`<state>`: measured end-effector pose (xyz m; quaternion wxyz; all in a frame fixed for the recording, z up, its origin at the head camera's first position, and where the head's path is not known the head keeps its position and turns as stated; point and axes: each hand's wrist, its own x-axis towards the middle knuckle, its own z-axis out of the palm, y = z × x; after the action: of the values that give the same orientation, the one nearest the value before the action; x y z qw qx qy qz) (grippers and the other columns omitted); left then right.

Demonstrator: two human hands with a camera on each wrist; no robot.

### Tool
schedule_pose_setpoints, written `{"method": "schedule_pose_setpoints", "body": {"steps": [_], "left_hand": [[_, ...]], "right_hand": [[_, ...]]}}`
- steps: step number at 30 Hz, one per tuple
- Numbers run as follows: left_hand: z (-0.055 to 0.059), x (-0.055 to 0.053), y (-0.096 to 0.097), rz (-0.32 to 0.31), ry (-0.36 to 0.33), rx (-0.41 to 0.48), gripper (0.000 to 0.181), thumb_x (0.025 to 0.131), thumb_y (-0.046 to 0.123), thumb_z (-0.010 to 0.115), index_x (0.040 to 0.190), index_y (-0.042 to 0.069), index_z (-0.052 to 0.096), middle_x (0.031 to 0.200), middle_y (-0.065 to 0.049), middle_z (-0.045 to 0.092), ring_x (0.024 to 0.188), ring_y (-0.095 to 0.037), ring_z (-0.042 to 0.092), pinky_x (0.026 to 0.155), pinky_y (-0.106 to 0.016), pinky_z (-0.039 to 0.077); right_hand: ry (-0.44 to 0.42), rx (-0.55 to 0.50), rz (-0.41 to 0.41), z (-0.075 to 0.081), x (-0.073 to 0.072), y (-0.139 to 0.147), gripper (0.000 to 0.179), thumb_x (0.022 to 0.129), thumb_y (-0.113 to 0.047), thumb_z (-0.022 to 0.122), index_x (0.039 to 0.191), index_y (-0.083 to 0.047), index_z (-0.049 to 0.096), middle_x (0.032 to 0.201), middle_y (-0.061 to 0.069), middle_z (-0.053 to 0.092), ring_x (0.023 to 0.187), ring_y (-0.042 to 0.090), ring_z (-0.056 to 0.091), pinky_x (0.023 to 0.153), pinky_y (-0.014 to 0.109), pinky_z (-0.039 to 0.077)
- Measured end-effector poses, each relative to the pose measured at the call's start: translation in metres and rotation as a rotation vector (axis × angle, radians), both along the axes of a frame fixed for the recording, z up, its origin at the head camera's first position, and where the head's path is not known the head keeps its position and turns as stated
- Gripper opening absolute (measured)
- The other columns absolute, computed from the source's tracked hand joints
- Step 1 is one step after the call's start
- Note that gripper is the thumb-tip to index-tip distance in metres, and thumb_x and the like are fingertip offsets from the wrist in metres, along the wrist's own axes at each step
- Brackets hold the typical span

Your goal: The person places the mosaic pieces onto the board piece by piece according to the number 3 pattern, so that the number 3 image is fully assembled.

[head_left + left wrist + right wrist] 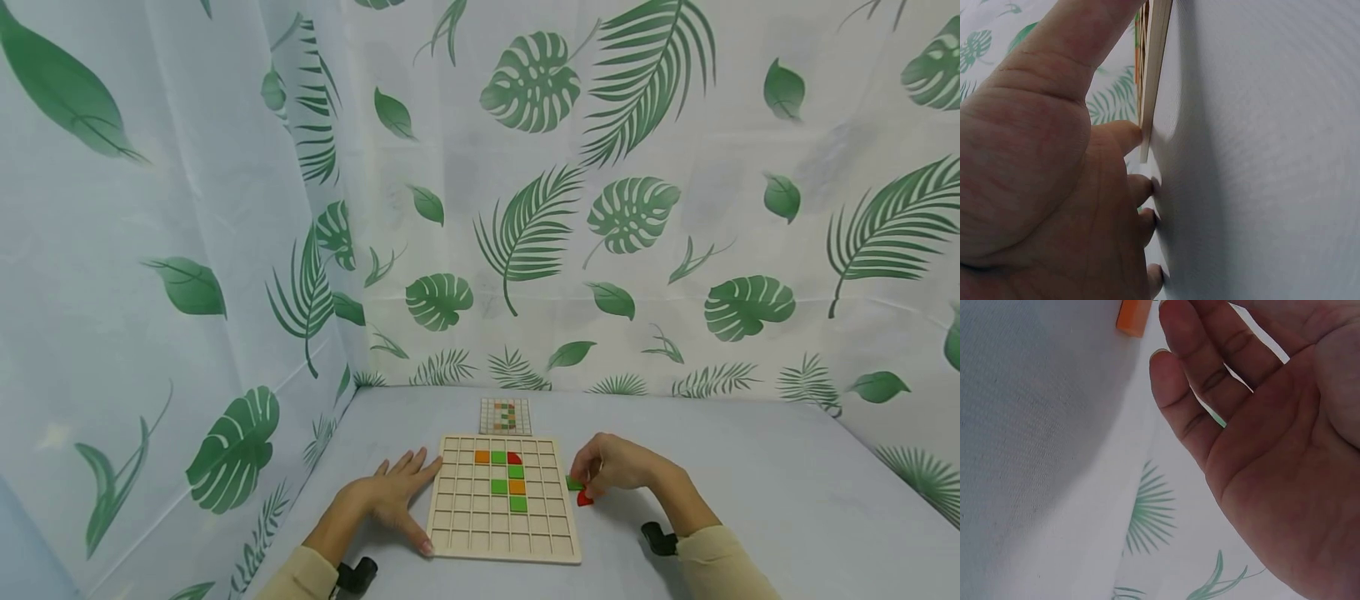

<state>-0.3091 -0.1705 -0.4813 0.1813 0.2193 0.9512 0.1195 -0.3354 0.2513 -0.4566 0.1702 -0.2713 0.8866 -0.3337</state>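
Observation:
A wooden grid board [480,554] lies on the table, carrying orange, green and red pieces in its upper and middle cells. My left hand [393,497] is spread at its left side, thumb at the near corner and index finger against the edge; the left wrist view shows the board's side [1157,75] by those fingers. Right of the board, my right hand [618,462] bends its fingers down over a green piece [574,483] and a red curved piece [585,499]. An orange piece [1134,317] shows near its fingertips. Whether the fingers pinch a piece, I cannot tell.
Behind the board, a small pattern card [487,427] shows a coloured grid. A pale cloth [750,467] covers the table. Leaf-printed curtains [450,192] hang at the back and left. Black wrist devices [659,539] sit under both forearms.

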Motion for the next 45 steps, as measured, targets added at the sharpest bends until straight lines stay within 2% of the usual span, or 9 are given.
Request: {"method": "schedule_pose_setpoints", "body": {"steps": [7, 18, 28, 35, 39, 42, 45], "left_hand": [[0.002, 0.001, 0.001, -0.006, 0.0, 0.004, 0.136, 0.062, 0.069, 0.091, 0.168, 0.025, 0.019, 0.176, -0.014, 0.011, 0.163, -0.038, 0.007, 0.127, -0.067, 0.01], [0.005, 0.003, 0.0, -0.009, -0.008, 0.002, 0.135, 0.063, 0.069, 0.091, 0.168, 0.025, 0.018, 0.176, -0.014, 0.01, 0.163, -0.038, 0.007, 0.127, -0.067, 0.009], [0.003, 0.002, 0.0, -0.018, -0.006, 0.012, 0.136, 0.062, 0.07, 0.09, 0.168, 0.024, 0.018, 0.176, -0.014, 0.01, 0.163, -0.038, 0.006, 0.127, -0.068, 0.009], [0.0, 0.0, -0.001, -0.012, -0.007, 0.014, 0.136, 0.062, 0.07, 0.091, 0.168, 0.026, 0.018, 0.176, -0.013, 0.01, 0.163, -0.038, 0.006, 0.127, -0.067, 0.009], [0.0, 0.0, -0.001, -0.01, -0.008, 0.011, 0.137, 0.062, 0.07, 0.09, 0.168, 0.026, 0.017, 0.176, -0.013, 0.01, 0.163, -0.037, 0.006, 0.127, -0.067, 0.009], [0.001, 0.0, -0.001, -0.01, -0.009, 0.009, 0.137, 0.062, 0.07, 0.091, 0.168, 0.026, 0.017, 0.176, -0.013, 0.01, 0.163, -0.037, 0.006, 0.128, -0.067, 0.009], [0.002, 0.001, 0.0, -0.009, -0.009, 0.003, 0.136, 0.062, 0.07, 0.091, 0.168, 0.026, 0.018, 0.176, -0.013, 0.01, 0.163, -0.037, 0.006, 0.128, -0.067, 0.009]], "right_hand": [[0.011, 0.021, 0.033, 0.001, 0.002, -0.001, 0.026, 0.075, 0.01, 0.082, 0.09, -0.01, 0.08, 0.089, 0.002, 0.077, 0.077, 0.016, 0.062, 0.067, 0.027, 0.053], [0.029, 0.084, 0.015, -0.003, 0.004, -0.008, 0.028, 0.074, 0.009, 0.085, 0.085, -0.016, 0.08, 0.085, -0.002, 0.074, 0.074, 0.015, 0.059, 0.063, 0.027, 0.051], [-0.014, 0.076, 0.017, 0.001, 0.01, -0.012, 0.024, 0.076, 0.011, 0.084, 0.085, -0.011, 0.078, 0.083, 0.0, 0.073, 0.074, 0.015, 0.06, 0.065, 0.027, 0.051], [-0.003, 0.071, 0.03, 0.001, 0.009, -0.011, 0.02, 0.078, 0.005, 0.085, 0.081, -0.01, 0.073, 0.08, -0.001, 0.072, 0.073, 0.013, 0.059, 0.064, 0.025, 0.049], [0.01, 0.063, 0.017, 0.003, 0.006, -0.012, 0.021, 0.081, 0.007, 0.079, 0.088, -0.012, 0.074, 0.08, -0.001, 0.068, 0.073, 0.014, 0.057, 0.061, 0.026, 0.047], [0.026, 0.028, 0.014, 0.004, 0.004, -0.012, 0.027, 0.084, 0.009, 0.074, 0.098, -0.013, 0.08, 0.085, 0.001, 0.072, 0.075, 0.014, 0.057, 0.063, 0.025, 0.048], [0.048, -0.009, 0.021, 0.004, 0.001, -0.012, 0.024, 0.088, 0.005, 0.075, 0.103, -0.012, 0.083, 0.092, 0.004, 0.076, 0.077, 0.014, 0.059, 0.067, 0.024, 0.05]]}}
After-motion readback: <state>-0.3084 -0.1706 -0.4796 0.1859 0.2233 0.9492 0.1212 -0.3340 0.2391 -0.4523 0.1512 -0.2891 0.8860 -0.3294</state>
